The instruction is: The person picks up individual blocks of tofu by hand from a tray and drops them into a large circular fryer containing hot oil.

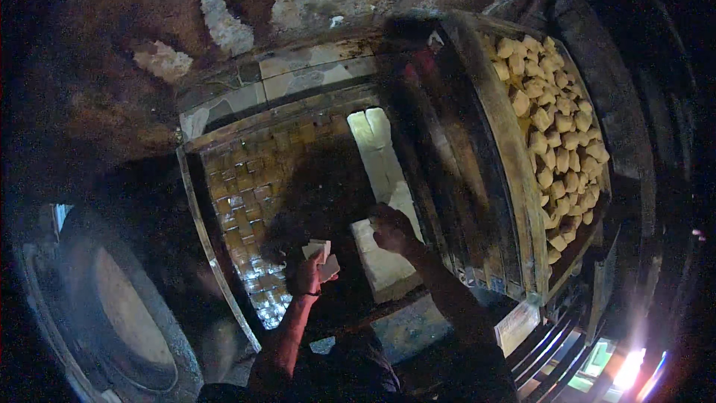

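Several pale, flat pieces that look like cut tofu (318, 248) are held in my left hand (314, 273), above the woven bamboo tray. My right hand (394, 229) is over a row of whitish tofu-like blocks (391, 271) along the tray's right side. Its fingers are bent down at the edge of the blocks. Deep shadow hides whether they grip a piece. Further up the same row lie two narrow blocks (370, 126) side by side. The woven bamboo tray (246, 184) has a wooden rim and lies mostly in shadow before me.
To the right, a wooden crate (506, 179) holds many yellowish-brown chunks (565, 140). Dark wooden boards (447, 151) separate it from the tray. At the lower left is a large oval-looking vessel (187, 347) with pale contents. A stained wall (235, 22) rises behind a tiled ledge (305, 75).
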### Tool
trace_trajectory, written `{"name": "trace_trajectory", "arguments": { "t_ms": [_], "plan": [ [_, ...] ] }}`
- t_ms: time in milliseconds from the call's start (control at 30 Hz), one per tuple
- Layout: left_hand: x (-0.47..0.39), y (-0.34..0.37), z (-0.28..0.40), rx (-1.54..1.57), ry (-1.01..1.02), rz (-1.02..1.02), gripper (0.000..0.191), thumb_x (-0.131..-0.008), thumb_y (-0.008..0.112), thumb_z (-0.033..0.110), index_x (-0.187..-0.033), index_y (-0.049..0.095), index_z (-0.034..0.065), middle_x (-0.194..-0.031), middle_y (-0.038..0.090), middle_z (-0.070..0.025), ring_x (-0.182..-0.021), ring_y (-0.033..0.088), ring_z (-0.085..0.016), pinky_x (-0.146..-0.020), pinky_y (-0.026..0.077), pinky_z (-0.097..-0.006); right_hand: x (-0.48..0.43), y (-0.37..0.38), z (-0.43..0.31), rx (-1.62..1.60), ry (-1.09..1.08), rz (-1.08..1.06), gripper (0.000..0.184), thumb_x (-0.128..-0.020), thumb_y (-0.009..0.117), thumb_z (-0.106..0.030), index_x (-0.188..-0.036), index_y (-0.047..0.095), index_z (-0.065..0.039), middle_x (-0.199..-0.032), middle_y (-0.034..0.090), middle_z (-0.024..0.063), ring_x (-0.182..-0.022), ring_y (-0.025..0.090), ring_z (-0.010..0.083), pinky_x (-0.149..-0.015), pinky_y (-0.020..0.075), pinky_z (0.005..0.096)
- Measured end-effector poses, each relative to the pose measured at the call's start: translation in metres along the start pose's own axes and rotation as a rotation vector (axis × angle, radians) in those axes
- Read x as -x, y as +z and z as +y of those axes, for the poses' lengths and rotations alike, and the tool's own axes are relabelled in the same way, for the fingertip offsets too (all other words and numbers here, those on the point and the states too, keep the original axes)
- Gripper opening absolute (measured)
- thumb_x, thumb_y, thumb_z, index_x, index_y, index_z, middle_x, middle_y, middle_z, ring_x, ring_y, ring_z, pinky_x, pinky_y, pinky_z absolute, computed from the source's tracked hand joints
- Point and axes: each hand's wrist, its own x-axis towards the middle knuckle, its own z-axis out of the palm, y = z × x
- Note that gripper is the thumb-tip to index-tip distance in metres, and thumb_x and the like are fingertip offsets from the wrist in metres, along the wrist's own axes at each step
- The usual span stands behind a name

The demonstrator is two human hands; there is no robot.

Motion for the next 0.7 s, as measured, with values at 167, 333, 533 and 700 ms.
{"name": "trace_trajectory", "arguments": {
  "t_ms": [167,333,533,700],
  "plan": [
    [0.003,0.002,0.012,-0.057,-0.004,0.104,0.041,-0.076,0.06,0.034,-0.106,0.049,0.009,-0.089,0.058,-0.007,-0.072,0.061,-0.023,-0.051,0.053,-0.036,0.001,0.015,-0.036,-0.126,0.051,-0.214,0.049,-0.061,0.065,-0.02,-0.105,0.049,-0.006,-0.107,0.048,0.0148,-0.1,0.048,0.0297,-0.076,0.0423,0.0404],
    [0.0,-0.001,0.012,-0.202,0.252,0.072,0.035,-0.077,0.06,0.032,-0.101,0.054,0.0074,-0.093,0.057,-0.0053,-0.08,0.058,-0.018,-0.066,0.049,-0.0322,-0.001,0.022,-0.056,0.692,-0.209,-0.105,0.05,-0.061,0.065,-0.021,-0.106,0.049,-0.007,-0.11,0.045,0.0161,-0.103,0.045,0.03,-0.08,0.0417,0.0404],
    [0.021,0.042,0.044,-0.074,0.16,0.071,0.037,-0.08,0.056,0.035,-0.103,0.054,0.0071,-0.099,0.056,-0.0052,-0.085,0.056,-0.018,-0.073,0.047,-0.0294,0.008,0.014,-0.065,0.649,-0.126,-0.075,0.045,-0.065,0.063,-0.019,-0.107,0.051,-0.008,-0.105,0.048,0.016,-0.098,0.049,0.0299,-0.081,0.0431,0.0396],
    [0.02,0.052,0.048,0.056,0.067,0.034,0.037,-0.083,0.051,0.034,-0.109,0.051,0.0081,-0.103,0.055,-0.0038,-0.09,0.054,-0.018,-0.078,0.046,-0.0316,0.028,0.061,-0.047,-0.155,-0.205,0.362,0.049,-0.068,0.064,-0.027,-0.11,0.05,-0.006,-0.104,0.05,0.015,-0.094,0.052,0.0277,-0.077,0.0457,0.0391]
  ]
}}
